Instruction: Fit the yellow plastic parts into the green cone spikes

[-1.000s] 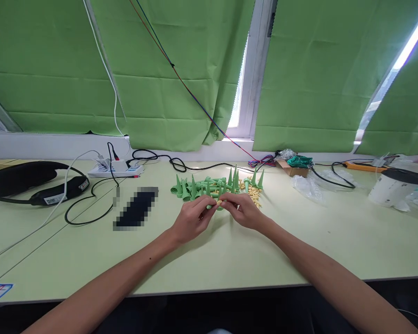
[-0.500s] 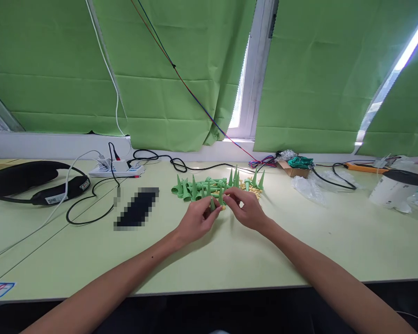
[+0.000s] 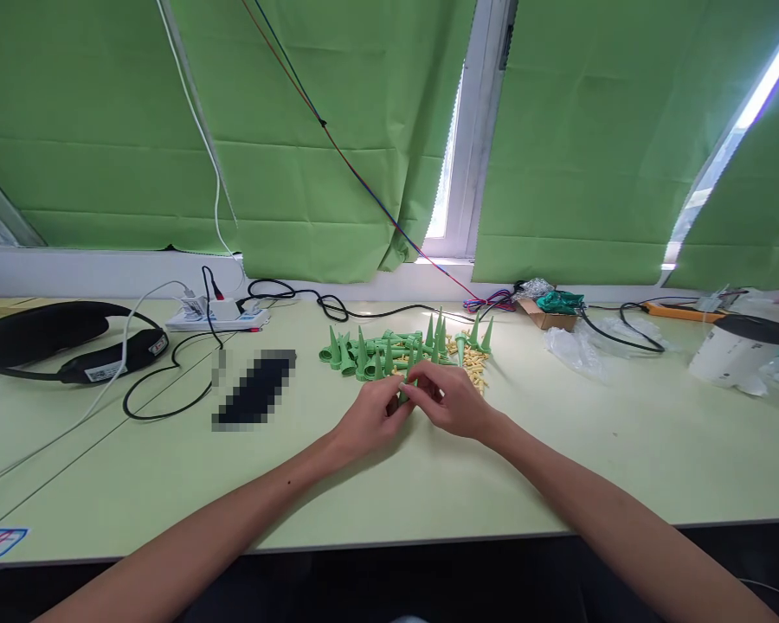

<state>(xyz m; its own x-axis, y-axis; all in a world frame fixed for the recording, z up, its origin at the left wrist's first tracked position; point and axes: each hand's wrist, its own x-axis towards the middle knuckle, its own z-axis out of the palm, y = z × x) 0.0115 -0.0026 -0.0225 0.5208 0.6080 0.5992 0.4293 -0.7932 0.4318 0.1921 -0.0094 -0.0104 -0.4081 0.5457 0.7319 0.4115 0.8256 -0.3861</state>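
Note:
My left hand (image 3: 373,417) is closed on a small green cone, mostly hidden between the fingers. Against its top, my right hand (image 3: 451,402) pinches with fingertips together; whatever they hold is too small to make out. Just beyond both hands, several green cones (image 3: 362,350) stand upright or lie in a pile. Small yellow pieces (image 3: 476,368) are scattered at the right side of the pile, beyond my right hand.
Black headphones (image 3: 113,363) and a power strip (image 3: 234,318) are on the left, with cables and a pixelated dark object. At the back right stand a cardboard box (image 3: 545,316), clear plastic bags (image 3: 577,350) and a white cup with a black lid (image 3: 740,356).
My right hand has moved slightly left and down, and its fingertips now meet my left hand at the cone. More yellow pieces show behind it.

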